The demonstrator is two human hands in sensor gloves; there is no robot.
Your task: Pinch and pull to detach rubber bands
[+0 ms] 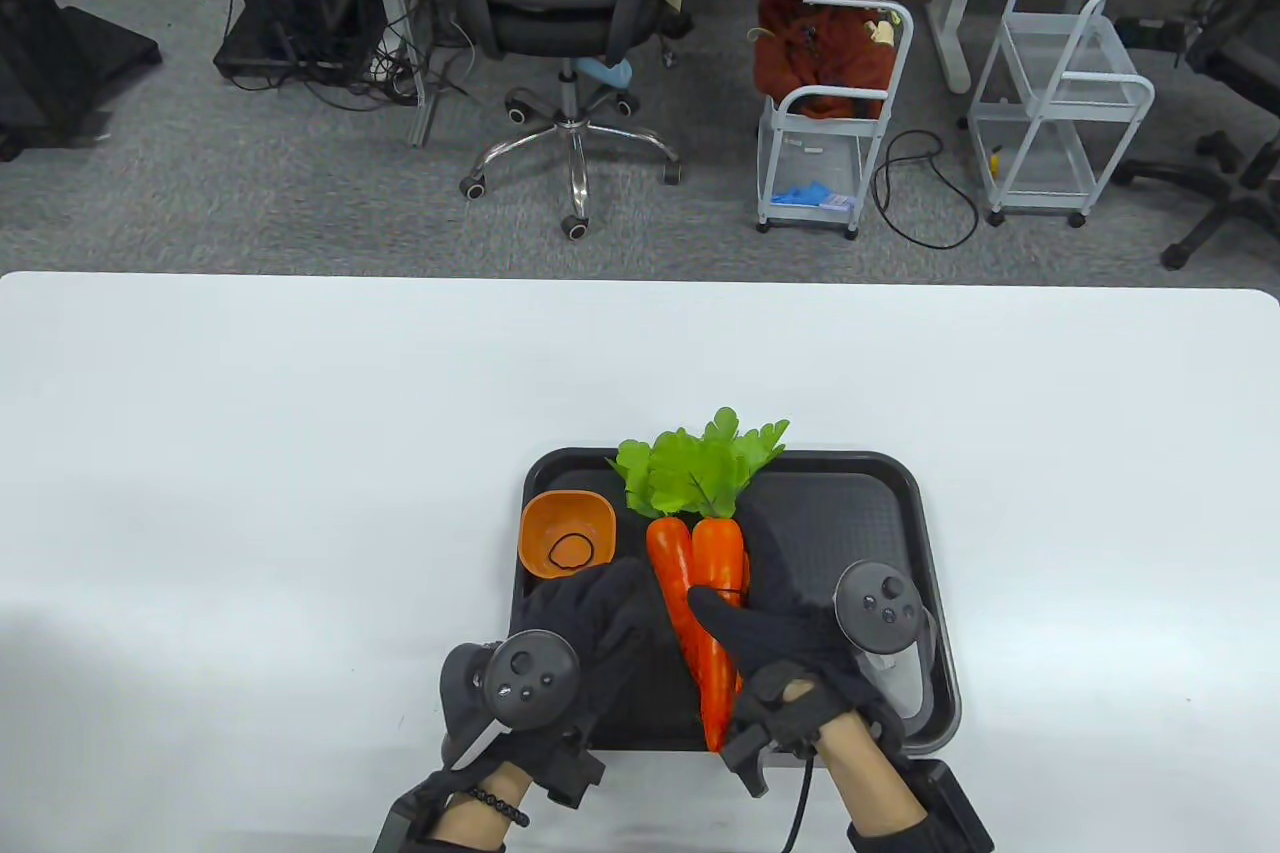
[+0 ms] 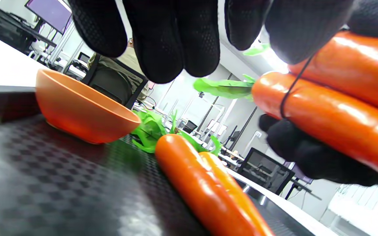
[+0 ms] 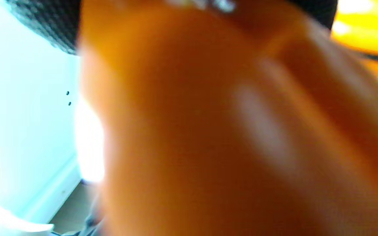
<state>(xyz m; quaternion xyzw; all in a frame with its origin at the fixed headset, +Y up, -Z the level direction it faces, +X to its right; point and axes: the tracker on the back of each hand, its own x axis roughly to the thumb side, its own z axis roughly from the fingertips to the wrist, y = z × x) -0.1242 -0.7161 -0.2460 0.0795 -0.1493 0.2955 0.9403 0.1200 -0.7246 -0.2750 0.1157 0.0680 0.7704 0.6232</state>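
Observation:
A bunch of orange toy carrots (image 1: 716,553) with green leaves (image 1: 700,468) is on a black tray (image 1: 900,493). My right hand (image 1: 735,598) grips two carrots (image 2: 340,108) around the middle and holds them off the tray. A thin black rubber band (image 2: 289,95) circles them and runs taut up to a fingertip (image 2: 300,32) of my left hand (image 1: 620,593), which pinches it. Two more carrots (image 2: 195,177) lie on the tray below. The right wrist view is filled by a blurred carrot (image 3: 208,131).
An orange bowl (image 1: 566,533) stands at the tray's left side with a loose black rubber band (image 1: 570,550) inside; it also shows in the left wrist view (image 2: 77,111). The tray sits near the white table's (image 1: 250,493) front edge.

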